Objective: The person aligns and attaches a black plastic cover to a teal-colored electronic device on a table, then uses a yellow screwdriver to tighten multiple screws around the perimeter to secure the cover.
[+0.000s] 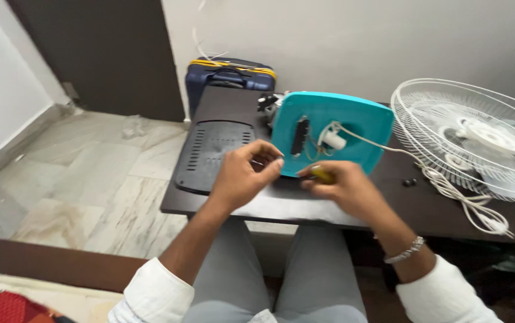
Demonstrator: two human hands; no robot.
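While I sit at the dark table (pixel 425 206), my left hand (pixel 246 173) pinches the lower left edge of the turquoise appliance base (pixel 353 122), tilted up just beyond my fingertips. My right hand (pixel 344 186) is clenched around a yellow-handled screwdriver (pixel 323 174), its tip just beneath that base.

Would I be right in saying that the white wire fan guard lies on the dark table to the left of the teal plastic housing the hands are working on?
Not quite: the head view shows the white wire fan guard lying on the dark table to the right of the teal plastic housing, not the left. Both hands, left and right, work at it.
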